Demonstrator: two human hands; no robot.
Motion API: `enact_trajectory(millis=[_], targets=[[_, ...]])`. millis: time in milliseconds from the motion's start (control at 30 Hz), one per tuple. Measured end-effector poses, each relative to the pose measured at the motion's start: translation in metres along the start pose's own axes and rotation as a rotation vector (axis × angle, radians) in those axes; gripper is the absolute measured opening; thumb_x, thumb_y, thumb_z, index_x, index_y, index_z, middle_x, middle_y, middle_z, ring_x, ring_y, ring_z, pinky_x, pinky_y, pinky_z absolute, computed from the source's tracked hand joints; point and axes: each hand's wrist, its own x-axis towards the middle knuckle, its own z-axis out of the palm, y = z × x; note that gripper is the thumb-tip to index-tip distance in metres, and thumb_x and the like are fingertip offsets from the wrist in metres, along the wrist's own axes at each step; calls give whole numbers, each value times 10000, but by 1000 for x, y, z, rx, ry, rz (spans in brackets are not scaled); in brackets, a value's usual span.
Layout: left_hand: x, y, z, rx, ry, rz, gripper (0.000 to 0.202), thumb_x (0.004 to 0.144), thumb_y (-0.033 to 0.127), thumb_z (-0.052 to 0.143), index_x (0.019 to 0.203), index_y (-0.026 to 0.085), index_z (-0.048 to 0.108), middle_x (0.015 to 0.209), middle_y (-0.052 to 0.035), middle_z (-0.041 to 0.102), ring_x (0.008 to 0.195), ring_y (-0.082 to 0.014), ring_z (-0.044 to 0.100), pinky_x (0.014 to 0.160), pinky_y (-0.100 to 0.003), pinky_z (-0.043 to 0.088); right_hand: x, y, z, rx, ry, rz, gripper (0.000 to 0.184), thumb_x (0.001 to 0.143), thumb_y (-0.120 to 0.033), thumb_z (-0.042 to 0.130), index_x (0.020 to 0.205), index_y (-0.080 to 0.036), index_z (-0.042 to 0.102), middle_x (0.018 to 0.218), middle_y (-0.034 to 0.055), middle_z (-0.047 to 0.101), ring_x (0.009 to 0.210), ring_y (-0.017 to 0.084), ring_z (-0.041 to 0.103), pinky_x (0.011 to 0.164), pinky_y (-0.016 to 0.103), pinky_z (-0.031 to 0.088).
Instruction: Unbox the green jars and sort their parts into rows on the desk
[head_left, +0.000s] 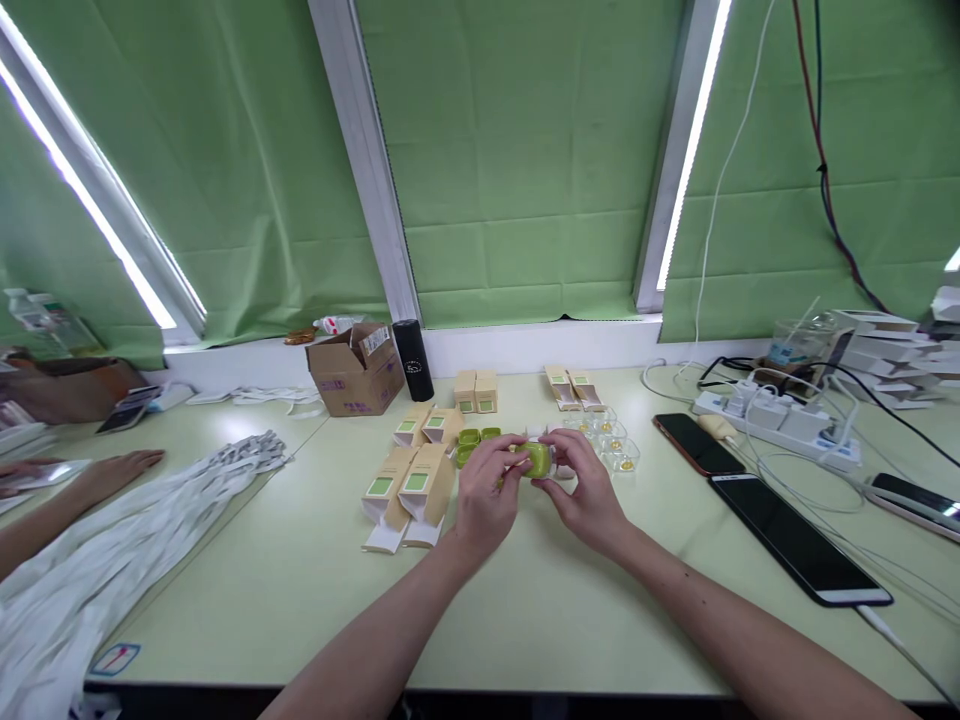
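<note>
My left hand [489, 492] and my right hand [590, 490] meet over the middle of the table. Between their fingertips they grip a small green square container [538, 459]; a clear part shows at its right side, partly hidden by my right fingers. Just left of my left hand stand several green square containers [469, 438]. Several clear square cups with yellow centres [624, 458] sit close behind and right of my right hand. Open beige boxes with green labels [426, 482] lie to the left, their white flaps toward me.
Closed beige boxes [475, 391] and opened ones [574, 388] stand farther back. A cardboard carton [355, 370] and black bottle [413, 361] are near the wall. Phones [799, 540], cables and a power strip [780, 428] occupy the right. Another person's hand [124, 470] rests by white straps [150, 540].
</note>
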Motion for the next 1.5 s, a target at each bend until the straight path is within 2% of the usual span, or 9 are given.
enact_trajectory(millis=[200, 433, 667, 833, 967, 1100, 1267, 1367, 1500], targets=[[8, -3, 0, -375, 171, -534, 241, 952, 416, 694, 918, 178, 690, 1146, -122, 733, 869, -185, 723, 579, -256, 594, 4, 2, -3, 203, 56, 115, 398, 906, -296, 722, 1267, -302, 554, 1280, 82, 537, 994, 224, 701, 960, 481, 631], [14, -21, 1, -670, 322, -956, 428, 768, 517, 866, 879, 163, 651, 878, -30, 716, 739, -138, 699, 608, -251, 599, 4, -7, -6, 280, 97, 119, 393, 859, -215, 725, 1209, -302, 570, 1291, 65, 511, 1156, 248, 665, 1017, 477, 602], [13, -19, 0, -737, 316, -1024, 414, 748, 475, 894, 860, 158, 654, 857, -22, 706, 721, -130, 683, 588, -235, 574, 8, -13, -13, 273, 109, 114, 392, 867, -277, 767, 1227, -298, 615, 1253, 73, 583, 1145, 250, 611, 981, 442, 577], [13, -18, 0, -760, 316, -1024, 376, 765, 438, 886, 839, 163, 641, 834, -13, 684, 713, -122, 668, 582, -223, 558, 17, -14, -19, 630, 149, 253, 392, 898, -417, 776, 1239, -293, 627, 1190, 79, 654, 1059, 234, 652, 836, 379, 601], [13, -18, 0, -775, 316, -1034, 365, 760, 422, 889, 830, 166, 638, 835, -19, 691, 707, -121, 664, 562, -209, 533, 24, -8, -25, 1014, 139, 446, 288, 874, -465, 802, 1015, -292, 620, 1087, 47, 756, 955, 235, 727, 774, 382, 594], [13, -19, 0, -784, 302, -1030, 383, 751, 442, 894, 836, 167, 641, 830, -25, 703, 701, -126, 665, 555, -209, 523, 28, -1, -33, 1143, 116, 571, 285, 847, -434, 823, 887, -265, 597, 1098, 71, 799, 979, 242, 755, 795, 372, 590], [12, -20, 0, -779, 290, -1019, 411, 742, 478, 894, 847, 162, 653, 827, -23, 706, 696, -123, 657, 556, -216, 520, 37, 4, -47, 859, 202, 491, 298, 851, -494, 786, 942, -268, 615, 1140, 68, 779, 920, 239, 741, 696, 354, 558], [12, -20, 0, -768, 281, -1017, 410, 747, 485, 887, 853, 160, 661, 841, -26, 712, 688, -118, 651, 568, -226, 527, 42, 10, -60, 423, 229, 344, 292, 873, -527, 741, 928, -254, 651, 1165, 83, 750, 1038, 266, 694, 748, 373, 543], [13, -18, 0, -756, 285, -1013, 407, 747, 484, 885, 848, 162, 657, 831, -24, 707, 679, -117, 647, 571, -231, 527, 45, 16, -81, -289, 125, 123, 196, 937, -432, 674, 880, -260, 750, 1197, 103, 675, 1158, 307, 573, 932, 459, 485]])
